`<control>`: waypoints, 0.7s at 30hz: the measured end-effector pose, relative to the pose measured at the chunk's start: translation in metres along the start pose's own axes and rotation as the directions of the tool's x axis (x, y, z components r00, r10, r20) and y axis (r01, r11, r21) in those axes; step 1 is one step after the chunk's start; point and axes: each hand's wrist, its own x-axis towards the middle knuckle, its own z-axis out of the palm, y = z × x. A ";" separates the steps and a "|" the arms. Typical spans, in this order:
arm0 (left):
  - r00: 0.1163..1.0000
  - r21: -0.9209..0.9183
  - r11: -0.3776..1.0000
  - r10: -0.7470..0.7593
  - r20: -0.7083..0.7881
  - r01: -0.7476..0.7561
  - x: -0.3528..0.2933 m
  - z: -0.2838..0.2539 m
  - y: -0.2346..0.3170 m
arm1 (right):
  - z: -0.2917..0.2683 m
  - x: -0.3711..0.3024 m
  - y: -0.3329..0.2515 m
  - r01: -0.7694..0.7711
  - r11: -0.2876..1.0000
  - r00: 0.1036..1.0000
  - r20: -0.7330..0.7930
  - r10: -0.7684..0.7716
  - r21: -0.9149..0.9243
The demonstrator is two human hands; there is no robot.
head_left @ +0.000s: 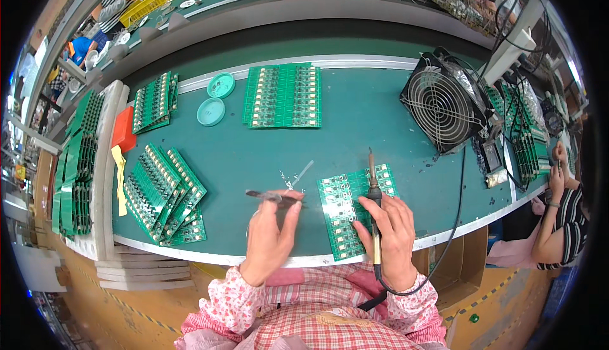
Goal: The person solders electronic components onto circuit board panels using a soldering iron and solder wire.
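Between the fingertips of my left hand (268, 241) is a pair of dark tweezers (264, 194), pointing left above the green mat. Just beyond it, small pale components (289, 182) lie scattered beside a clear strip (305, 170). My right hand (394, 233) grips a soldering iron (377, 248), its brown tip pointing away from me. Under the iron and my right fingers lies a green circuit board panel (336, 213), partly covered by that hand. The iron's black cable loops off to the right.
Fanned circuit boards (166, 191) lie left, near a red box (125, 129) and yellow strip (120, 179). Two turquoise dishes (210, 111) sit by a board stack (283, 96). A black fan (438, 106) stands right. Another person's arm (553, 191) shows at far right.
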 end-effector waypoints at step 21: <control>0.963 0.325 0.929 0.229 -0.139 -0.174 0.014 0.004 -0.007 | 0.001 -0.008 0.002 -0.013 0.999 1.000 -0.008 0.013 -0.031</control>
